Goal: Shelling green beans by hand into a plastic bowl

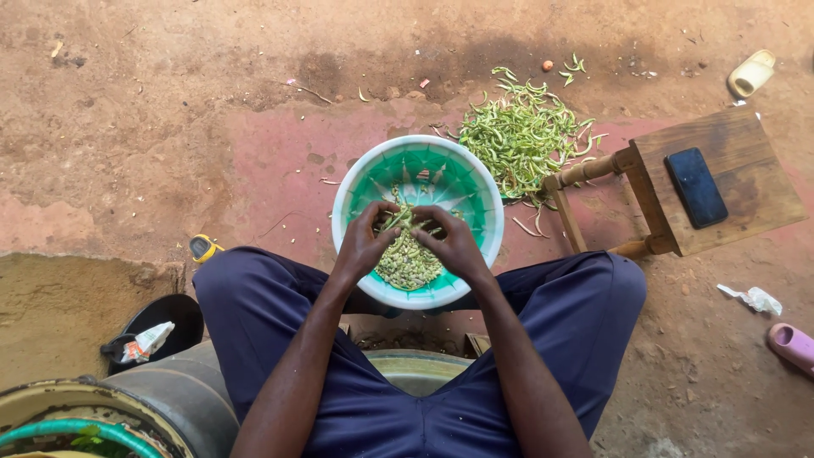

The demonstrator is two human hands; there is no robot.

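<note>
Over our lap, our left hand (363, 244) and right hand (456, 243) pinch one green pod (405, 219) together above the green-and-white basin (480, 199) of shelled beans (407, 261). A slip could flick beans toward the empty pods (521, 136) beyond.

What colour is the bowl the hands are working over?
The bowl is green inside with a white rim, seen in the head view.

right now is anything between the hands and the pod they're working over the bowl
Nothing visible. The left hand and right hand both grip the green pod directly, above the shelled beans in the green and white bowl.
</note>
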